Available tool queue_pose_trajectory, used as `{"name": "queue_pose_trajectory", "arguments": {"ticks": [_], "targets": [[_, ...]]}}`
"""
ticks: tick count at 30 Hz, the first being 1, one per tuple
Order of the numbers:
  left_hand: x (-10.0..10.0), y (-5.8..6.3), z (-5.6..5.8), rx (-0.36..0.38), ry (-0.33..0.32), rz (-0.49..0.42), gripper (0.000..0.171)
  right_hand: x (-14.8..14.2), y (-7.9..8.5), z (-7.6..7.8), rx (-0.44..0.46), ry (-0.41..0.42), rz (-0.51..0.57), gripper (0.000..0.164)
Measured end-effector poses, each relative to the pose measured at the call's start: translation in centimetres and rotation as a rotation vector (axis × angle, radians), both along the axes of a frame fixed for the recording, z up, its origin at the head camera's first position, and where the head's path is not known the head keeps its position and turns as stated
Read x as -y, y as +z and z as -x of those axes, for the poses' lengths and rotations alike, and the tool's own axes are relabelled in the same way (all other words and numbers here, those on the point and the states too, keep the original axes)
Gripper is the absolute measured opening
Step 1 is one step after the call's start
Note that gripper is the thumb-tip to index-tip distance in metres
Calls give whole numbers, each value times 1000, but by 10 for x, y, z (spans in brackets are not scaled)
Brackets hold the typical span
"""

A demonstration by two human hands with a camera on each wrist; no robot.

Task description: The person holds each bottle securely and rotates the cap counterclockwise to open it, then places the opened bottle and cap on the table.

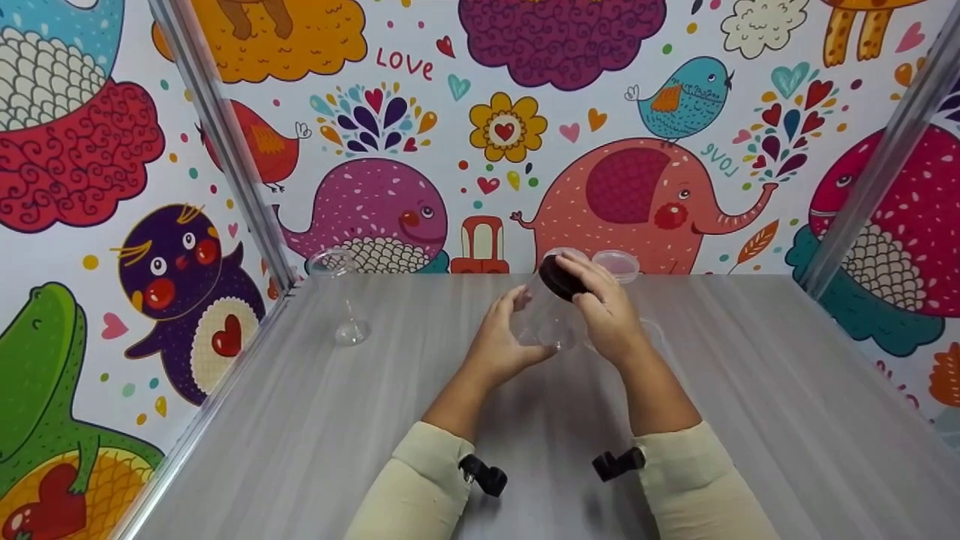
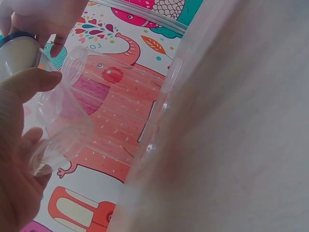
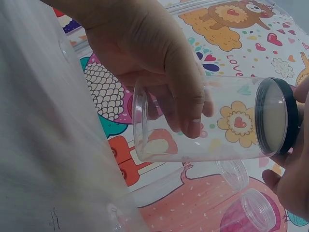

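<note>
A clear plastic jar (image 1: 541, 319) with a black lid (image 1: 564, 278) is held between my two hands, tilted in the head view. My left hand (image 1: 496, 334) grips the jar's body, its thumb and fingers spread round the clear wall (image 3: 224, 145). On the other end, my right hand (image 1: 606, 311) holds the lid by its edge, with fingers over the top. The lid (image 3: 285, 116) sits across the jar's mouth in the right wrist view. Nothing shows inside the jar.
Behind my hands stand two more clear jars, one open-mouthed jar (image 1: 616, 267) at the right and another jar (image 3: 234, 174) beside it. A further clear jar (image 1: 334, 262) stands at the table's back left. Patterned walls (image 1: 420, 142) with metal posts enclose the grey table (image 1: 285, 420).
</note>
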State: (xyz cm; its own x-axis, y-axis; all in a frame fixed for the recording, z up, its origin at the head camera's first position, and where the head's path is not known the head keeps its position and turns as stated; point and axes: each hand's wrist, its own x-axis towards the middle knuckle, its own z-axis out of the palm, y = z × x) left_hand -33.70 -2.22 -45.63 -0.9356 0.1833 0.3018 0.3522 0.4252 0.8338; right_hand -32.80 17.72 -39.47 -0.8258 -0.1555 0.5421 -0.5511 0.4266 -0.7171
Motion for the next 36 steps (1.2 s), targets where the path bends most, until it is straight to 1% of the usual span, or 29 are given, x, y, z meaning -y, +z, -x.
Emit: {"name": "queue_pose_trajectory", "arguments": {"ticks": [3,5,8,10,13,16,20,23,26,30,36], "targets": [[0,0,0,3,6,0,103,0,0,0,-22,-78,-40,50],[-1,0,0,0,8,3,103,1,0,0,-25,-161,-75,56],[-1,0,0,-7,9,3,103,3,1,0,4,-264,-115,64],[-1,1,0,-10,9,-1,102,3,2,0,33,-305,-130,68],[-2,1,-1,-6,10,-12,102,3,2,-1,64,-327,-134,71],[-3,0,-1,4,14,-16,104,4,3,-2,77,-320,-134,69],[-3,0,-1,14,18,-16,104,3,2,-2,71,-266,-122,58],[-3,-1,-1,9,11,-17,104,3,0,-1,48,-217,-100,51],[-3,-1,-1,3,6,-15,103,3,-1,0,5,-177,-84,47],[-3,-1,0,4,3,-16,103,2,0,0,-35,-132,-77,48],[-2,-2,1,7,-4,-26,106,1,1,-1,-4,-82,-78,54]]}}
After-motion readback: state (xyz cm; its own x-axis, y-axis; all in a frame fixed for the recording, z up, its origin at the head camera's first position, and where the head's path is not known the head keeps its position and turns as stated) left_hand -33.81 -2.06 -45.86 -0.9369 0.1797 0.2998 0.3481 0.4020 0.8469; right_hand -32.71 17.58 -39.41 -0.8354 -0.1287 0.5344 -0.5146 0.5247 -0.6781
